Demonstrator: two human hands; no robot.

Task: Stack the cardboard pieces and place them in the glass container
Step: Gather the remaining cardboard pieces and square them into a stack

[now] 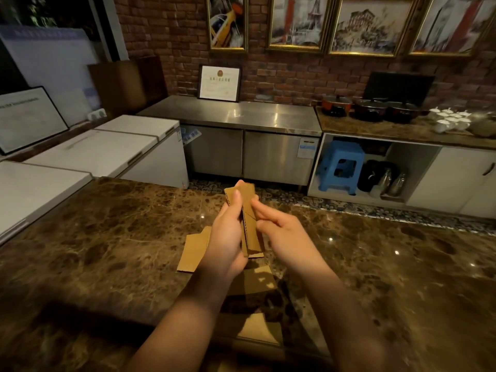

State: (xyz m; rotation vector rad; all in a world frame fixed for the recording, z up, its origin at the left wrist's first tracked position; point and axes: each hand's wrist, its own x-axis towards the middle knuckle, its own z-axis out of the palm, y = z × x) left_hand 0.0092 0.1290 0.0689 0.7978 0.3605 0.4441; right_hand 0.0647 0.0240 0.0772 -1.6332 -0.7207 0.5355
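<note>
Cardboard pieces, thin brown corrugated strips (248,218), stand on edge above the brown marble counter (107,237), gripped by the left hand (228,234); the right hand (279,226), fingers relaxed, should tap their edges flush. Another flat piece (192,253) lies mid-counter beneath.

The left hand (228,237) covered part of the cardboard stack (248,218) and part of the flat cardboard piece (193,251) on the counter. More cardboard (257,326) lay half hidden under the arms. The words on the framed certificate (219,83) were too blurry to read.
</note>
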